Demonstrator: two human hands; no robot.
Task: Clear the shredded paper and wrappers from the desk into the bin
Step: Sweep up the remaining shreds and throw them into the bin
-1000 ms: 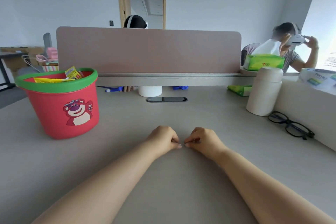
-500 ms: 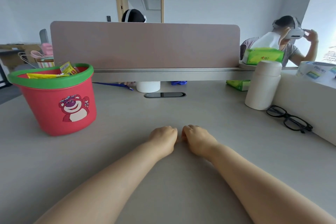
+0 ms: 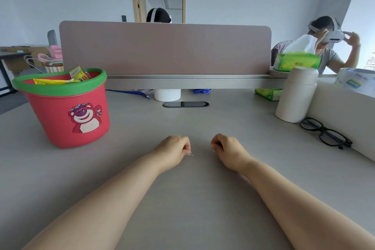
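Observation:
The red bin (image 3: pixel 60 119) with a green rim and a bear picture stands on the grey desk (image 3: pixel 192 199) at the left. Yellow wrappers (image 3: pixel 55 81) stick up inside it. My left hand (image 3: pixel 174 151) and my right hand (image 3: pixel 228 151) rest on the desk in the middle, a short gap between them, both with fingers curled into loose fists. A tiny pale speck shows at each hand's fingertips; I cannot tell whether it is a nail or a paper scrap. No shredded paper shows on the desk surface.
A white bottle (image 3: pixel 295 95) and black glasses (image 3: pixel 324 134) sit at the right by a low white ledge. A pink divider panel (image 3: pixel 164 48) closes the far edge, with a cable slot (image 3: pixel 185 104) and white cup (image 3: pixel 167 94) below. A green tissue pack (image 3: pixel 297 63) sits on it.
My hands were touching at the fingertips, then knuckle to knuckle; now they have drawn apart, left hand leftward and right hand rightward. The bin has not moved.

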